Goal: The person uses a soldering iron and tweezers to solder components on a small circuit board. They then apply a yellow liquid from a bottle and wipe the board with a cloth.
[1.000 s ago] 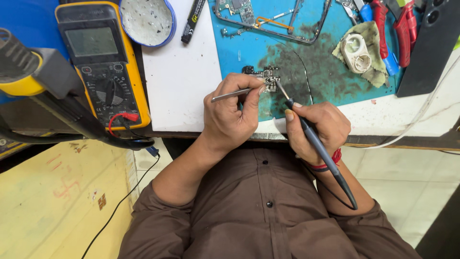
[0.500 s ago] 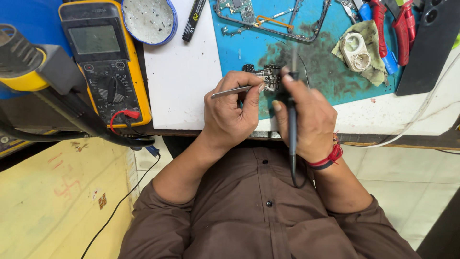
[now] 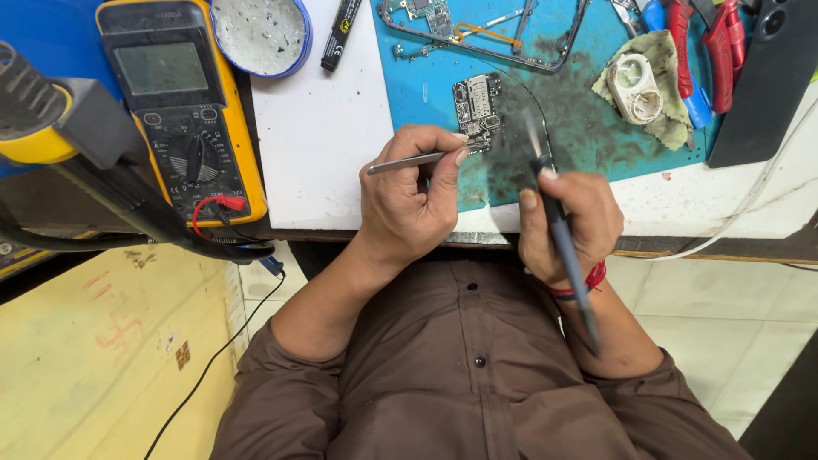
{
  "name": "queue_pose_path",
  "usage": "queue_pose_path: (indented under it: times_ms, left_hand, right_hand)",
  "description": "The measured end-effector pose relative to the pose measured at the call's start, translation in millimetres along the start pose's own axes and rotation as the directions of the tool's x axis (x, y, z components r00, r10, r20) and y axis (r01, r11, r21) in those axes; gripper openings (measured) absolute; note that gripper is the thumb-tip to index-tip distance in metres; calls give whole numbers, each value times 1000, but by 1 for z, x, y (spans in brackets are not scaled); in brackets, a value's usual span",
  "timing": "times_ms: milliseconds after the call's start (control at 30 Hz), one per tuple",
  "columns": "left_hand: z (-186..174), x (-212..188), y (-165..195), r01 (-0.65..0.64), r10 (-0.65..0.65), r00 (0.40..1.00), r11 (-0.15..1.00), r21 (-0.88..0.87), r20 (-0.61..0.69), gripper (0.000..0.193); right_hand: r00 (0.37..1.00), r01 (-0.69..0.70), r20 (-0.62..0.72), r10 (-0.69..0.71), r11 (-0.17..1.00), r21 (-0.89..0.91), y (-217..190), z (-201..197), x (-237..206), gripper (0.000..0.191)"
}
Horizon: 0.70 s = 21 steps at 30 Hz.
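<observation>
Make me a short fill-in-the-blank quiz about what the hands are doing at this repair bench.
1. The left hand holds metal ____ against the small circuit board.
2. The right hand holds a dark soldering ____.
3. The circuit board lies on a ____ mat.
4. The multimeter has a ____ casing.

Missing words: tweezers; iron; blue; yellow
</observation>
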<state>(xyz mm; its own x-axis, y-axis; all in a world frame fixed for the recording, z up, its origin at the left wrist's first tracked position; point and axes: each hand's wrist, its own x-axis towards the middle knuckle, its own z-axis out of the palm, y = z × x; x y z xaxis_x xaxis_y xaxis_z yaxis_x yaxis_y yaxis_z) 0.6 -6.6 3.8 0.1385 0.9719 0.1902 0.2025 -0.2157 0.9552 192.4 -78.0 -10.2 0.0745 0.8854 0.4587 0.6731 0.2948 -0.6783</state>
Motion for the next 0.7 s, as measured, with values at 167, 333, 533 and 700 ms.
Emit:
queue_pose_path:
  times_ms: [167,333,533,700]
  left_hand:
    - [0,-1,0,-18,18,1000,1000,22,4,10]
    - [0,0,1,-21,21,1000,1000,23,5,11]
    - [0,0,2,-20,20,1000,1000,21,4,11]
    - [0,-1,2,-24,24,1000,999,32,5,11]
  right_hand:
    - [999,19,40,-21,999,40,-2,-4,1,16]
    - [993,58,101,-61,998,29,-5,-4,7,15]
    - [989,70,127,-71,997,8,-7,-5,10,15]
    - [989,86,119,-85,996,-5,-8,-3,12,16]
